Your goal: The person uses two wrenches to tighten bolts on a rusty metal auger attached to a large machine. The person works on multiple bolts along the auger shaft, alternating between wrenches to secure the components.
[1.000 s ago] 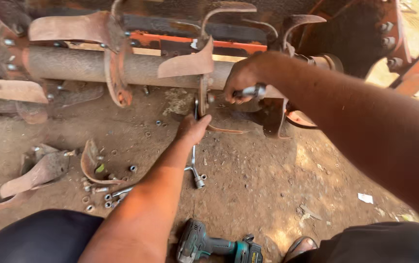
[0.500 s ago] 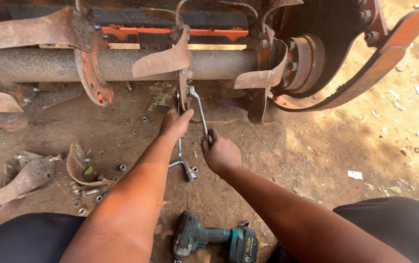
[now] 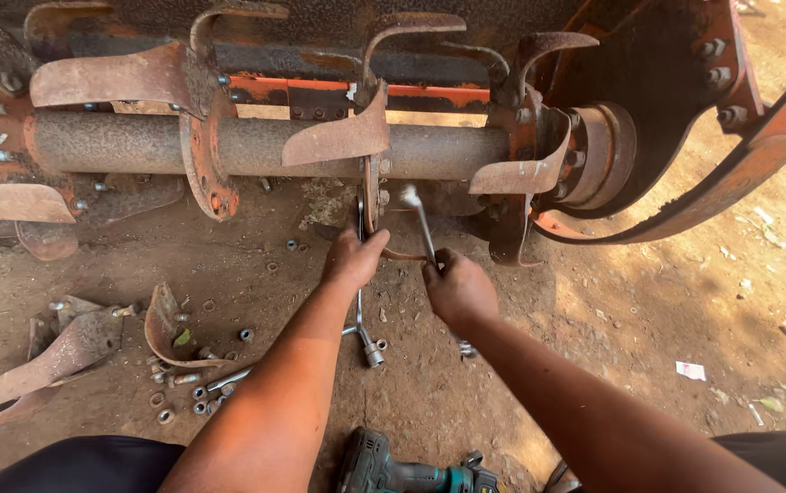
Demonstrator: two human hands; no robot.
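Observation:
A rusty tiller rotor shaft (image 3: 274,144) with curved blades runs across the top. My left hand (image 3: 352,260) rests against the lower edge of the middle blade flange (image 3: 373,196), fingers on a long socket wrench (image 3: 361,315) that hangs down to the dirt. My right hand (image 3: 457,290) grips the handle of a silver ratchet wrench (image 3: 418,219), whose head points up at the flange bolts.
Loose blades (image 3: 73,351) lie on the dirt at left, with several nuts and bolts (image 3: 183,383) scattered around them. A teal cordless impact driver (image 3: 402,473) lies near my knees. An orange curved side guard (image 3: 712,183) stands at right.
My right hand came down from the shaft, took the ratchet wrench and now holds it up to the flange. My left hand stayed at the flange. The view shifted right.

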